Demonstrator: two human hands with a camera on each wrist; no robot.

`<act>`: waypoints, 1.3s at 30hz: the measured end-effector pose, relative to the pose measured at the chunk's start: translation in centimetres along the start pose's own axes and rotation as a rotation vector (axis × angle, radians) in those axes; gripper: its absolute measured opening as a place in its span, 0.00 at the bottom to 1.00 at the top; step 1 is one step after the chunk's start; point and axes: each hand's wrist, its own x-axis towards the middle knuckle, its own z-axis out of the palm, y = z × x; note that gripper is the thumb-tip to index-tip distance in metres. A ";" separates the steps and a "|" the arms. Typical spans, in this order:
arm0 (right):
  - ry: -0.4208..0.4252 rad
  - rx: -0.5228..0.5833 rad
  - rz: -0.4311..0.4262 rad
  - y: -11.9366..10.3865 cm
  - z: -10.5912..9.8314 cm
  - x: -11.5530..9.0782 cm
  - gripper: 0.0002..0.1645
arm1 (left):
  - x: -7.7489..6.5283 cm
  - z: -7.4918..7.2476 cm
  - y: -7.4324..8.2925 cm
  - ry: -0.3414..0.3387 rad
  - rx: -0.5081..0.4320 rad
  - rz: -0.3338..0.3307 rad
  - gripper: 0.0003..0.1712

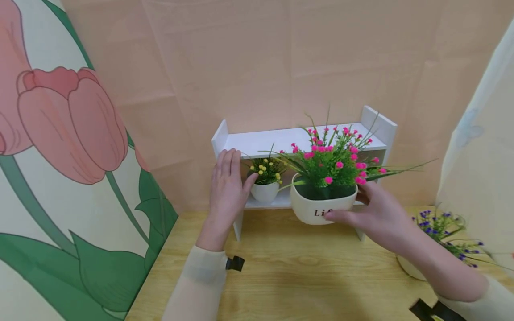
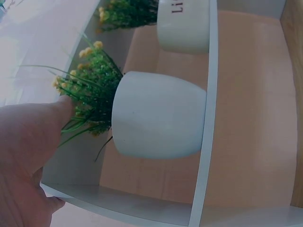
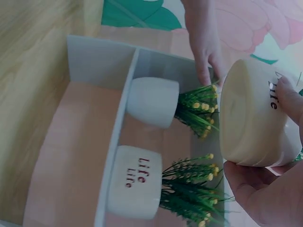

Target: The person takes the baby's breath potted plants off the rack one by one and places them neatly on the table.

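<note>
My right hand [image 1: 381, 216] holds a cream oval flowerpot [image 1: 317, 207] with pink flowers and green leaves, its thumb across the front lettering. The pot is lifted in front of a small white shelf [image 1: 261, 141]; its bare underside [image 3: 236, 111] shows in the right wrist view. My left hand [image 1: 229, 185] rests at the shelf's left upper corner, fingers straight and thumb spread. Near that thumb, a plain white pot [image 1: 265, 192] with yellow flowers stands on the lower board. Beside it is a second yellow-flowered pot [image 3: 135, 182] marked "Life", hidden in the head view behind the held pot.
A pot with blue-purple flowers [image 1: 437, 229] stands on the wooden table [image 1: 289, 276] at the right, partly behind my right forearm. Behind the shelf hangs a pinkish-beige cloth [image 1: 257, 67]. A tulip-patterned panel [image 1: 72, 129] borders the left side.
</note>
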 end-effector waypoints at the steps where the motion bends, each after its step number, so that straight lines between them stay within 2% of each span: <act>1: 0.001 -0.006 -0.002 0.3 0.1 -0.2 0.58 | 0.0 0.0 0.0 0.002 -0.002 0.002 0.47; 6: 0.014 -0.039 -0.017 1.8 0.6 -1.0 0.56 | 0.0 -0.2 -0.2 -0.007 0.003 -0.007 0.47; 18: 0.031 -0.040 -0.074 5.9 2.3 -2.6 0.46 | -0.2 -0.3 -0.6 -0.039 0.016 -0.041 0.48; 22: 0.022 -0.025 -0.027 7.4 2.9 -3.2 0.48 | -0.1 -0.3 -0.6 -0.043 0.021 -0.041 0.48; 27: -0.002 -0.060 0.030 9.2 3.5 -3.9 0.46 | -0.1 -0.3 -0.6 -0.041 0.022 -0.036 0.48; 29: 0.004 -0.075 0.035 9.9 3.7 -4.2 0.45 | -0.1 -0.4 -0.6 -0.037 0.020 -0.035 0.47; 35: 0.017 -0.107 0.058 12.2 4.2 -4.6 0.49 | -0.1 -0.6 -0.7 -0.025 0.005 -0.035 0.47; 39: 0.028 -0.123 0.040 13.5 4.4 -4.7 0.51 | 0.0 -0.6 -0.8 -0.025 0.011 -0.030 0.47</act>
